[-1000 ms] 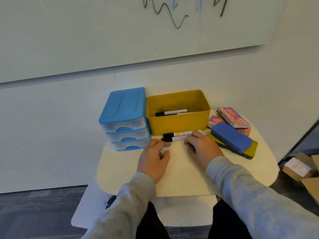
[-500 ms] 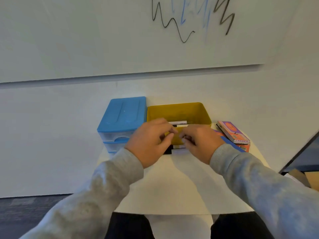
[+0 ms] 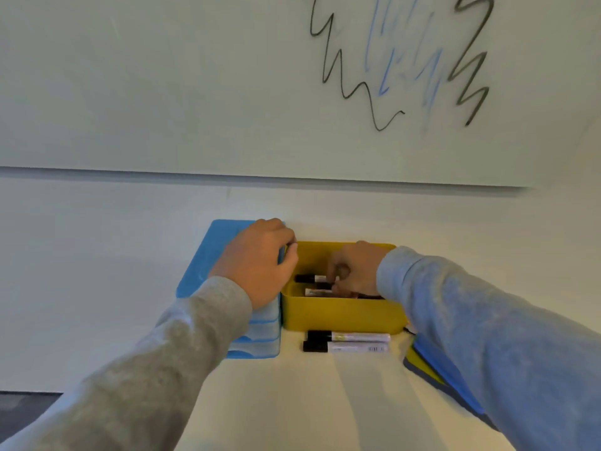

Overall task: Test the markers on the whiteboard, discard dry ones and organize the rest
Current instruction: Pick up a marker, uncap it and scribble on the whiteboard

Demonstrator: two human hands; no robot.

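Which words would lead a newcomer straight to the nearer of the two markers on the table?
Find the yellow bin beside the blue drawer unit. Two black-capped markers lie in front of it; the nearer marker lies farther from the bin than the other marker.

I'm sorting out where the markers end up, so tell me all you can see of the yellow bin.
The yellow bin is an open-topped rectangular tub, seemingly matte plastic, with rounded corners. It stands upright on the table, close beside the blue drawer unit. Two markers show inside; the right hand reaches in, and the left hand is at its left rim. Two more markers lie in front.
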